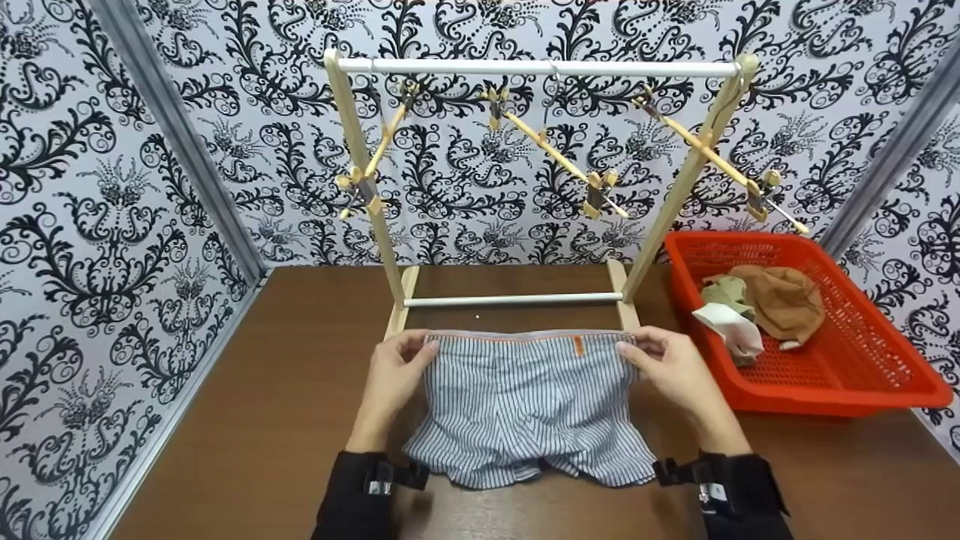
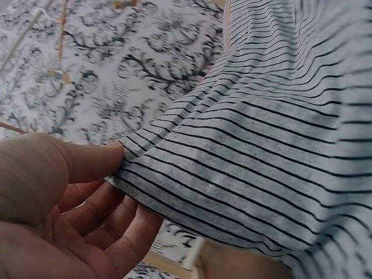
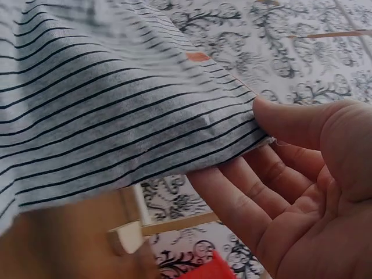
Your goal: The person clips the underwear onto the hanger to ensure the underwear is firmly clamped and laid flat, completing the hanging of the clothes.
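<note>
A pair of striped shorts [image 1: 529,409] is held spread over the brown table [image 1: 270,420], in front of the wooden rack [image 1: 387,251]; one end of its waistband [image 1: 510,337] is pinched by the left hand [image 1: 396,373], the other by the right hand [image 1: 669,369]; an orange tag [image 1: 578,346] is seen near the latter; three clip hangers [image 1: 551,151] are hung from the white rail [image 1: 465,67]; crumpled garments [image 1: 787,304] are contained in the red basket [image 1: 832,399] at the right.

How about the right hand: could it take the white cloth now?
Probably not: the right hand pinches the striped shorts, though nothing seems to cover the white cloth in the red basket.
</note>
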Demonstrator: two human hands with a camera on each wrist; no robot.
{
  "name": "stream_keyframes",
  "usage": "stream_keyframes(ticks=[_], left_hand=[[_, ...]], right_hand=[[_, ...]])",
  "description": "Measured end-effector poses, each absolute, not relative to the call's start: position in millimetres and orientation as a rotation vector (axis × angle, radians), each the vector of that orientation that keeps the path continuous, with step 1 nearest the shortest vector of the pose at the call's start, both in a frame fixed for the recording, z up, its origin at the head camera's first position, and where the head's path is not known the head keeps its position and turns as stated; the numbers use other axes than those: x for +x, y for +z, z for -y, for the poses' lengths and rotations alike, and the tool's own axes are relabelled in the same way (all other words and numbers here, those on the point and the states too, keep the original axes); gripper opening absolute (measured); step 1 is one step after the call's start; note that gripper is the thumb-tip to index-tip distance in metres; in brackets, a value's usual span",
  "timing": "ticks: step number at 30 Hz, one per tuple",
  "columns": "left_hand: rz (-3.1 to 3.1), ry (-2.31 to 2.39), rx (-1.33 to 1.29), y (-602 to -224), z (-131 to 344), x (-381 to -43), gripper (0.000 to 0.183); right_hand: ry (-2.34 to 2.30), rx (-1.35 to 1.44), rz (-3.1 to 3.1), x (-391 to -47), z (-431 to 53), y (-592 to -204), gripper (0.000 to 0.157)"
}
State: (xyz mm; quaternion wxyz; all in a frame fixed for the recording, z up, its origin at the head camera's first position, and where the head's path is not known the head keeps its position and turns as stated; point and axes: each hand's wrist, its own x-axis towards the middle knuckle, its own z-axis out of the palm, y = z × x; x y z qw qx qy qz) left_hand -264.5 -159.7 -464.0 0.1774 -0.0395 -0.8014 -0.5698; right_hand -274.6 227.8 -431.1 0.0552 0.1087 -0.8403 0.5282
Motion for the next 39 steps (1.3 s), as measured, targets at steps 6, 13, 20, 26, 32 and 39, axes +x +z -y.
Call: stream_keyframes(ticks=[6,13,20,26,32,39], left_hand=[[2.333,-1.536,-0.123,-480.1,157.0,-267.7,0.018],[2.395,-1.490,-0.116,-487.0,157.4,-267.8,0.019],[2.428,-1.425,-0.101,-485.7,158.4,-265.9,0.031],[2.390,-1.221,-0.211,-451.4,152.5,-250.1,0.041],[2.531,-0.993,-0.487,-419.0,141.4,-223.1,0.047],[2.986,-0.815,-0.717,-422.4,122.8,-211.0,0.061]], right_hand=[[1.501,0.345,2.613,-278.2,-223.2,-444.7,0.028],[1.613,0.393,2.654,-276.1,-219.5,-449.9,0.029],[1.569,0.453,2.715,-274.4,-214.5,-450.8,0.027],[1.265,0.612,2.739,-264.0,-213.0,-433.8,0.029],[1.009,0.933,2.726,-250.2,-208.0,-416.0,0.046],[0.802,1.223,2.899,-250.5,-195.9,-430.0,0.067]])
